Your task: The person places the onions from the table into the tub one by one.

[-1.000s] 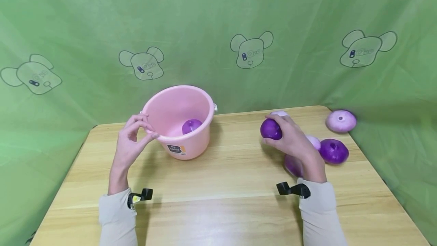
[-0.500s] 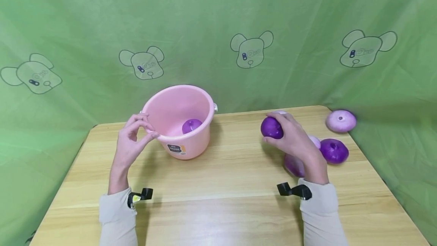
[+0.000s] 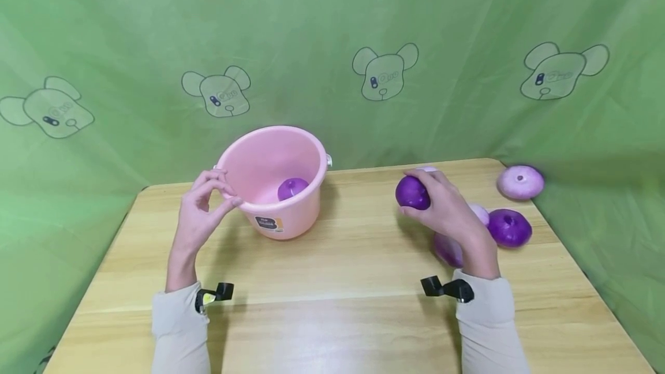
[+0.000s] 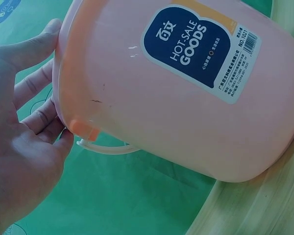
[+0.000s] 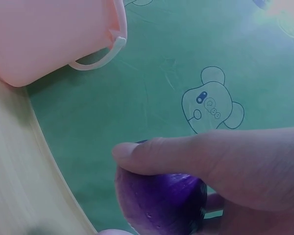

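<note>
My left hand point(image 3: 194, 224) pinches the near-left rim of a pink plastic bucket point(image 3: 298, 221), thumb on the outside and fingers at the edge. In the left wrist view the bucket's label point(image 4: 201, 51) faces the camera, and its white handle point(image 4: 108, 148) hangs down behind. Inside the bucket lies one purple onion point(image 3: 292, 188). On the right, my right hand point(image 3: 452, 212) grips another shiny purple onion point(image 3: 410, 192) between thumb and fingers, over the table. The right wrist view shows the thumb across the top of this onion point(image 5: 157, 203).
Around the right hand lie several more onions, partly hidden: a dark purple one point(image 3: 510, 228), a paler one point(image 3: 448, 249) and a whitish one point(image 3: 479, 212). A pale onion point(image 3: 520, 182) sits at the table's point(image 3: 322, 328) far right corner. A green curtain point(image 3: 312, 27) stands behind.
The head view has tipped slightly, so the scene sits a little higher in it. Both hands keep their holds, on the bucket's rim and the onion, almost without moving.
</note>
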`<state>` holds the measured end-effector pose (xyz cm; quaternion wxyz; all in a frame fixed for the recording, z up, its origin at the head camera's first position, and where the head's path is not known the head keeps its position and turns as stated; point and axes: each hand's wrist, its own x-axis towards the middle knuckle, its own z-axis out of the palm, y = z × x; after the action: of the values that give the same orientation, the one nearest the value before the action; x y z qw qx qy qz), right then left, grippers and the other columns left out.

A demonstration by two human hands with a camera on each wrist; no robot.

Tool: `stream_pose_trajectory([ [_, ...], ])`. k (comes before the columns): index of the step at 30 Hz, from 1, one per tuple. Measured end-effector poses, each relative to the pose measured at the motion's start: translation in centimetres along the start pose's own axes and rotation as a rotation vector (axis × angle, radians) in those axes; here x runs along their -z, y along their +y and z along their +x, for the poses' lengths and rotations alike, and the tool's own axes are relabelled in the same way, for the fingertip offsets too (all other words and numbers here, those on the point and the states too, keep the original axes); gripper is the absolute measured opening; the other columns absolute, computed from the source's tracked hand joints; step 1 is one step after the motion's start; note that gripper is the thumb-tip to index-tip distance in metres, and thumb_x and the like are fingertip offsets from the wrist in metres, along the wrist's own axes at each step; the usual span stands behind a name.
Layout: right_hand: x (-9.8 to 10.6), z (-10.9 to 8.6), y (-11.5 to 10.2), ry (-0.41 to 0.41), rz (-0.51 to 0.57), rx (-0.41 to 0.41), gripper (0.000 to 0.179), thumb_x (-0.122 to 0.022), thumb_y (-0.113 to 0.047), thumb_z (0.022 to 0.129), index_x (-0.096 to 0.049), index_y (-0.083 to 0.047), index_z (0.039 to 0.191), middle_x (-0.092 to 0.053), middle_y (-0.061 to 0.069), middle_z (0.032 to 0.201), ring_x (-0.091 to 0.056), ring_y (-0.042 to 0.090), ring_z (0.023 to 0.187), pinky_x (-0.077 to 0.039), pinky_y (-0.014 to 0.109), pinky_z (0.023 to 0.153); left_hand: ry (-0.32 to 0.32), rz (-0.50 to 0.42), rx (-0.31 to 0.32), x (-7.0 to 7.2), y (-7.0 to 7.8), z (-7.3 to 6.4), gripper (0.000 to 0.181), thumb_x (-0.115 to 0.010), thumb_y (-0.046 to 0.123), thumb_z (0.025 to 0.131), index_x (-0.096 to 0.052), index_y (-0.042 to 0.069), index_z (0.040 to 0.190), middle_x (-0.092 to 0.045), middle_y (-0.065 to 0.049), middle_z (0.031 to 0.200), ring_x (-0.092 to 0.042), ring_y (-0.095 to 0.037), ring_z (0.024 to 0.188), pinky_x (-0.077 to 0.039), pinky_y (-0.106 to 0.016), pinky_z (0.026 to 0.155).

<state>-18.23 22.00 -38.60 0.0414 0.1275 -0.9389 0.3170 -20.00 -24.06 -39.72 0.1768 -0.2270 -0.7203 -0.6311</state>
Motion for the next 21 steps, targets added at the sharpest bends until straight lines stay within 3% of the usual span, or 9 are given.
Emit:
stream_pose_trajectory([
  [2, -0.1, 0.1, -0.1, -0.008, -0.008, 0.001, 0.081, -0.084, -0.029, 0.087, -0.042, -0.01, 0.154, -0.043, 0.027, 0.147, -0.052, 0.052, 0.123, -0.048, 0.068, 0.099, 0.002, 0.004, 0.006, 0.1, -0.1, 0.0, 0.016, -0.073, -0.021, 0.078, -0.062, -0.015, 0.089, -0.058, -0.012, 0.108, -0.041, -0.037, 0.133, -0.021, -0.045, 0.126],
  [7, -0.5, 0.4, -0.3, -0.022, -0.024, 0.006, 0.081, -0.084, -0.027, 0.086, -0.043, -0.011, 0.154, -0.046, 0.03, 0.141, -0.056, 0.049, 0.118, -0.051, 0.066, 0.097, 0.005, -0.001, -0.004, 0.3, -0.5, 0.1, 0.015, -0.075, -0.017, 0.079, -0.063, -0.012, 0.088, -0.055, -0.027, 0.109, -0.042, -0.036, 0.134, -0.02, -0.046, 0.127],
  [14, -1.2, 0.5, -0.7, -0.05, -0.024, 0.001, 0.079, -0.083, -0.026, 0.087, -0.043, -0.01, 0.154, -0.043, 0.03, 0.144, -0.055, 0.051, 0.121, -0.049, 0.068, 0.099, 0.001, -0.007, -0.006, 0.2, -0.4, 0.2, 0.016, -0.075, -0.019, 0.078, -0.064, -0.012, 0.088, -0.056, -0.025, 0.109, -0.041, -0.04, 0.134, -0.021, -0.045, 0.126],
  [21, -1.6, 0.8, -1.0, -0.037, -0.034, 0.025, 0.079, -0.085, -0.023, 0.085, -0.045, -0.011, 0.152, -0.047, 0.03, 0.14, -0.057, 0.049, 0.118, -0.051, 0.066, 0.098, 0.015, -0.019, 0.012, 0.3, -0.5, 0.2, 0.016, -0.075, -0.019, 0.078, -0.065, -0.011, 0.088, -0.054, -0.032, 0.109, -0.041, -0.039, 0.135, -0.021, -0.046, 0.126],
])
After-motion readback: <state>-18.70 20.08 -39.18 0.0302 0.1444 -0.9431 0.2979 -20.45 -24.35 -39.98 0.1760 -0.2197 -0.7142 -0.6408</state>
